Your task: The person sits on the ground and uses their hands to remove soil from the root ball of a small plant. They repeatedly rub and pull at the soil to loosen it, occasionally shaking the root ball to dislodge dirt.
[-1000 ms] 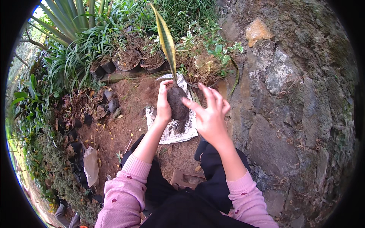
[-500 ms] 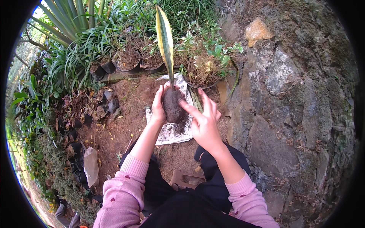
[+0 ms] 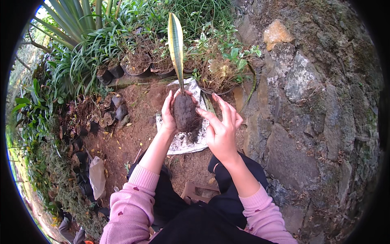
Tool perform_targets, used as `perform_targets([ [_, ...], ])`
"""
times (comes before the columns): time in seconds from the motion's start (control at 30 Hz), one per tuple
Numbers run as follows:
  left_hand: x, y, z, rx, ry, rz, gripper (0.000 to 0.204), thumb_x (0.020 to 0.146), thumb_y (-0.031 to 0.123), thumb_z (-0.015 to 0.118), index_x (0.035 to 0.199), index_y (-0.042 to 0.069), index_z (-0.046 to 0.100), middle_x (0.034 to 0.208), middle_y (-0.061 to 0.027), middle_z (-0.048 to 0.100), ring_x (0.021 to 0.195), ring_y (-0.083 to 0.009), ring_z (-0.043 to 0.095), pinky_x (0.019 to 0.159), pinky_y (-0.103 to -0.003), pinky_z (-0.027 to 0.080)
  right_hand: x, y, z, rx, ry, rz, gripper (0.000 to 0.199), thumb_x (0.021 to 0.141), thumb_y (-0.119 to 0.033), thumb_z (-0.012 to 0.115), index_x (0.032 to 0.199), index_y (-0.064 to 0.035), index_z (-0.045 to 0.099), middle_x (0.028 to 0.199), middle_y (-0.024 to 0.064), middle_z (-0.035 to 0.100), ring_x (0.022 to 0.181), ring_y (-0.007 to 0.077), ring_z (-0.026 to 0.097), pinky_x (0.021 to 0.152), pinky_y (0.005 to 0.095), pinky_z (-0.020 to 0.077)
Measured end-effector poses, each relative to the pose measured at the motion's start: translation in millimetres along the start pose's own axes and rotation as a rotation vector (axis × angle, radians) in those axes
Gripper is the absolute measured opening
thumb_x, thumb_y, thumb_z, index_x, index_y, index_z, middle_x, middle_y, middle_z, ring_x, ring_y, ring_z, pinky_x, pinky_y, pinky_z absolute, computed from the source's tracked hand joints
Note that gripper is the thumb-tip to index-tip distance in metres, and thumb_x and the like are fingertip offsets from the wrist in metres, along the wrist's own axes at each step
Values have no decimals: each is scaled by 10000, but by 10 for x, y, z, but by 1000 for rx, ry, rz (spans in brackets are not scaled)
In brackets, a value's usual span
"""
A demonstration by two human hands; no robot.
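A snake plant cutting (image 3: pixel 176 51), one tall green leaf with yellow edges, stands upright out of a dark ball of soil (image 3: pixel 185 112). My left hand (image 3: pixel 168 116) is closed round the soil ball's left side and back, bearing its weight. To the right, my right hand (image 3: pixel 223 136) has its fingers stretched out and apart. Its index fingertip touches or nearly touches the soil ball's right side; the hand grips nothing. Below them a white plastic sheet (image 3: pixel 178 144) lies on the ground with loose dark soil on it.
Beyond the sheet stands a round black pot (image 3: pixel 213 90) with dry roots and leafy stems. Several smaller black pots (image 3: pixel 139 73) line the back. A rough stone wall (image 3: pixel 294 150) rises at the right. Left on the brown earth lies a pale plastic bag (image 3: pixel 97 177).
The plant and soil ball have dropped slightly toward me. My right index finger has drawn back from the front of the soil ball to its right edge.
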State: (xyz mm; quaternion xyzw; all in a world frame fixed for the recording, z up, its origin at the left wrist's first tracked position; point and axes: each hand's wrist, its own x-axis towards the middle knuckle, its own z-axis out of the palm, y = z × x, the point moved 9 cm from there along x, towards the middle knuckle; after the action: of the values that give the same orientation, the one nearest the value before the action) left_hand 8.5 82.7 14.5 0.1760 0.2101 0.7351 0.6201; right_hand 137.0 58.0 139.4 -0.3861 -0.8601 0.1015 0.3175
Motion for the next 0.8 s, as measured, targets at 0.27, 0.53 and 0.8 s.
perform_targets([
  [0.27, -59, -8, 88, -30, -102, -63, 544, 941, 520, 303, 1050, 31, 515, 909, -147, 609, 834, -247, 608, 788, -370, 497, 0, -36, 56, 51, -83, -50, 454, 680, 5, 600, 1056, -234, 690, 1321, 91, 477, 1200, 276, 421, 963, 416, 259],
  [0.53, -74, -88, -17, 43, -71, -80, 487, 954, 474, 335, 1097, 45, 516, 972, -115, 613, 898, -214, 602, 829, -357, 483, 38, 18, 90, 22, -36, -29, 519, 684, 25, 555, 1114, -245, 662, 1305, 93, 501, 1190, 288, 437, 976, 402, 274],
  [0.8, -110, -151, -103, 120, -114, -82, 423, 952, 421, 372, 1126, 55, 493, 1063, -99, 580, 969, -202, 578, 877, -340, 454, 58, 11, 84, 36, -50, -40, 474, 666, 49, 557, 1027, -223, 698, 1319, 81, 498, 1206, 276, 435, 973, 402, 280],
])
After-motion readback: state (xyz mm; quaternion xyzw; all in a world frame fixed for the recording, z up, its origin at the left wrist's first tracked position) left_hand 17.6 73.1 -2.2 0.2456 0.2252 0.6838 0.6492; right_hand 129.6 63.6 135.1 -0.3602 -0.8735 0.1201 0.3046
